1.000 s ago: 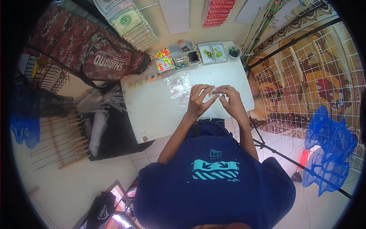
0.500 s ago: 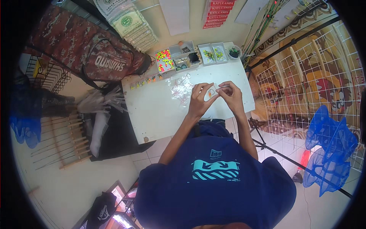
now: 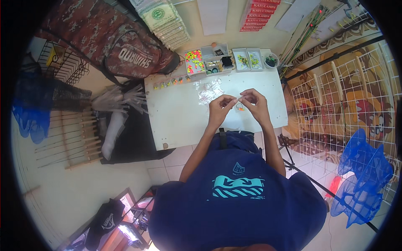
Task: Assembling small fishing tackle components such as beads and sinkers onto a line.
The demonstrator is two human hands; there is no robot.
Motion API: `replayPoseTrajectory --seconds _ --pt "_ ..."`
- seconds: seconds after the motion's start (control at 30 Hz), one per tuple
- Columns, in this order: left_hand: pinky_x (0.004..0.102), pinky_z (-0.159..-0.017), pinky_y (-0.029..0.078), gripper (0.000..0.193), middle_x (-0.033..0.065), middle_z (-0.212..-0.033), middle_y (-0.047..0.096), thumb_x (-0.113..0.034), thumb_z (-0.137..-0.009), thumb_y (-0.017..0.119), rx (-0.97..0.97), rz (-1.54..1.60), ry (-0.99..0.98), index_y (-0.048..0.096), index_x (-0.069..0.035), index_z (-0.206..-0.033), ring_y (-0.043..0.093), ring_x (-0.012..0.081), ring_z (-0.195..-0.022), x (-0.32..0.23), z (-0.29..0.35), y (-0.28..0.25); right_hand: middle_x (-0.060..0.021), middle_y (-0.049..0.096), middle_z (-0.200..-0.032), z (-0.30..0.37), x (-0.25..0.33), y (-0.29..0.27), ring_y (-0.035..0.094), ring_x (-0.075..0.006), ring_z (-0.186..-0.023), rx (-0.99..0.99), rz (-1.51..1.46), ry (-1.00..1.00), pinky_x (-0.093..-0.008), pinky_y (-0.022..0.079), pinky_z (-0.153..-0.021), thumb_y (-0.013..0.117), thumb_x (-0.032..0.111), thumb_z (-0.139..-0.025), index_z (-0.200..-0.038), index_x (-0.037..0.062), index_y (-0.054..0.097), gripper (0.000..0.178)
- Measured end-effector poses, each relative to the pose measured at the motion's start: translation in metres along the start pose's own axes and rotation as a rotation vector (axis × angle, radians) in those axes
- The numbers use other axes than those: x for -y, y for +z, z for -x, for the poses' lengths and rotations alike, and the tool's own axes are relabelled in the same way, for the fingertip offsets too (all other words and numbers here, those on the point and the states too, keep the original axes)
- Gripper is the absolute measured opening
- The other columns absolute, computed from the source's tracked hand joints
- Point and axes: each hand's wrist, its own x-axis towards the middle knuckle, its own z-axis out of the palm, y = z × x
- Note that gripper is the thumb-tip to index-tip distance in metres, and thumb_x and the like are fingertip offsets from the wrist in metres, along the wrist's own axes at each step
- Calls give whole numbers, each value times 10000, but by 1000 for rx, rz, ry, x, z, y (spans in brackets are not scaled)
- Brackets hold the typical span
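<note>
Orange piece (image 3: 240, 109), tiny, just below L fingers (image 3: 228, 100) & R fingers (image 3: 249, 99)

Beyond the fingers (image 3: 224, 101), red-and-white packets (image 3: 258, 16) hang on the wall. Farther left than those, past the fingers, is a red-brown camouflage fabric bag (image 3: 100, 33). Well left of the fingers is a pale wooden dowel rack (image 3: 90, 138); well right, blue mesh nets (image 3: 361, 165) near a white wire grid (image 3: 335, 104).
</note>
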Motion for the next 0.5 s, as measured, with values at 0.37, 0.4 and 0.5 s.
replayPoseTrajectory --seconds 0.37,0.4,0.5 --pt "234 -582 413 150 21 -758 642 -166 -884 666 -159 -259 69 659 -16 -895 513 69 -638 7 5 -33 -92 714 -787 -23 -3 43 663 -118 -755 68 92 -34 -264 493 -724 728 85 -792 -1001 34 602 250" --pt "236 -633 437 154 25 -790 649 -160 -888 662 -174 -250 40 657 -10 -920 546 77 -684 9 6 -40 -85 711 -791 -26 -5 47 656 -110 -774 114 1 9 -260 490 -735 718 73 -805 -1012 28 591 248" --pt "238 -701 462 159 32 -832 658 -143 -884 666 -181 -154 -31 658 4 -946 584 85 -745 9 3 -55 -72 716 -814 -34 -25 64 642 -78 -758 140 -203 90 -248 486 -682 728 91 -805 -1003 25 604 242"
